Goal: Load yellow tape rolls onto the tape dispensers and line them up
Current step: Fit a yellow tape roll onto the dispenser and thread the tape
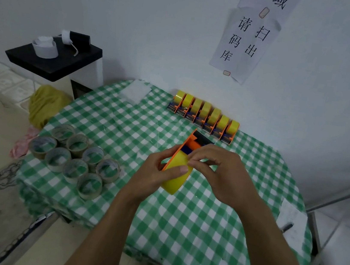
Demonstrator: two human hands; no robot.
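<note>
An orange tape dispenser (192, 142) is held in the air over the middle of the counter (188, 235), which is covered with a green-and-white checked cloth. A yellow tape roll (176, 182) is seated on the dispenser's near end. The left hand (154, 174) is wrapped round the roll and the dispenser's side, with the thumb laid across the yellow face. The fingers of the right hand (219, 174) are curled and pinched at the top of the roll, where it meets the dispenser's body; whether the tape's end is caught between them cannot be told.

Along the counter's far edge, against the wall, seven loaded dispensers (205, 116) are lined up side by side, each with a yellow roll on it. Near the left edge a cluster of pale, clear-looking tape rolls (76, 159) is set on end, touching one another. A white sheet (136, 91) is laid near the far left corner. At the right edge a paper (292, 218) is seen with a dark pen (287, 227) on it. Printed notices (247, 41) are stuck to the wall above the row.
</note>
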